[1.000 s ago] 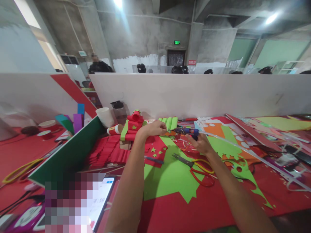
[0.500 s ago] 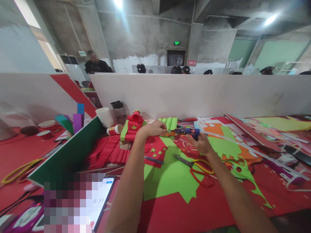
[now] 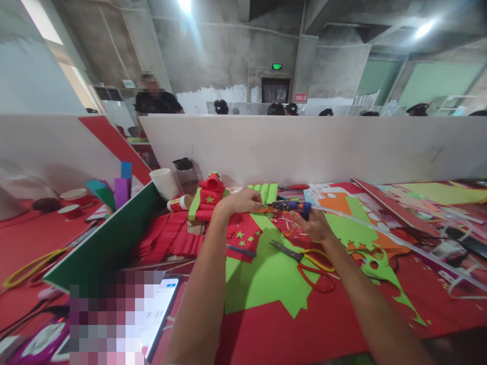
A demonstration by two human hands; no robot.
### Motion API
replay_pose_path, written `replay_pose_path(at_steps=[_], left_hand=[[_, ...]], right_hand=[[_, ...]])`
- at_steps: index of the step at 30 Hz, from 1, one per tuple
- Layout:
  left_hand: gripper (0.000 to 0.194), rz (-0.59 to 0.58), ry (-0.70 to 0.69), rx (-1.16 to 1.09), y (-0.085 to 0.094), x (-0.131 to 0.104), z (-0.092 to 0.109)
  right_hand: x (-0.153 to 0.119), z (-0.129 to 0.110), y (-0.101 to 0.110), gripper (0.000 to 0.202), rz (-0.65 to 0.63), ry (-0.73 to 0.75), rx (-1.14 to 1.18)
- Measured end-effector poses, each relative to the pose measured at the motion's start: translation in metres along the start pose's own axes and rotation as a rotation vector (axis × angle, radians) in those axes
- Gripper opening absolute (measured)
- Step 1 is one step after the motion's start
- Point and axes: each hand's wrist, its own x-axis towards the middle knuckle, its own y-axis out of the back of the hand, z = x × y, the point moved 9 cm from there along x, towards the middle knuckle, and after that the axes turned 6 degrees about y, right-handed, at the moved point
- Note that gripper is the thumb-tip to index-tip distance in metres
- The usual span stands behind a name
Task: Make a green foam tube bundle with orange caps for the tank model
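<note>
My right hand (image 3: 316, 224) is wrapped round the handle of a dark blue glue gun (image 3: 291, 206) with an orange part, its nozzle pointing left. Close to that nozzle, my left hand (image 3: 243, 201) is closed in a pinch; whatever lies between the fingertips is too small to make out. Below both hands lies a bright green cut sheet (image 3: 262, 284). On it rest scissors (image 3: 300, 256) with one yellow and one red handle loop. Red paper with green stars (image 3: 240, 234) lies under my left forearm, and green rolls (image 3: 268, 192) stand behind the left hand.
A red rolled-paper model (image 3: 210, 195) with a green star stands left of my hands, beside folded red strips (image 3: 171, 235). A green board (image 3: 106, 230), a lit phone (image 3: 162, 314) and a white cup (image 3: 164, 183) are further left. Green and orange scraps (image 3: 352, 223) cover the right. A white partition (image 3: 304, 147) runs behind.
Both hands and the glue gun stay almost in place, with only a slight shift of the right hand. In the background, a person in black has moved a little to the right.
</note>
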Motion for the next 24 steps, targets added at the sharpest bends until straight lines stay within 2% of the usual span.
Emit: replay_pose_path(at_steps=[6, 15, 19, 24], left_hand=[[0.016, 0.015, 0.011, 0.033, 0.002, -0.003, 0.004], [0.017, 0.002, -0.001, 0.015, 0.0, 0.001, -0.004], [0.017, -0.004, 0.034, -0.019, -0.001, 0.003, -0.012], [0.015, -0.037, 0.086, -0.047, -0.005, 0.005, -0.019]], right_hand=[[0.001, -0.002, -0.001, 0.04, -0.024, -0.012, -0.006], [0.002, -0.002, 0.004, 0.041, 0.019, -0.003, 0.005], [0.003, 0.003, 0.004, 0.039, 0.062, -0.009, 0.166], [0.001, 0.023, -0.006, 0.043, 0.054, -0.147, 0.524]])
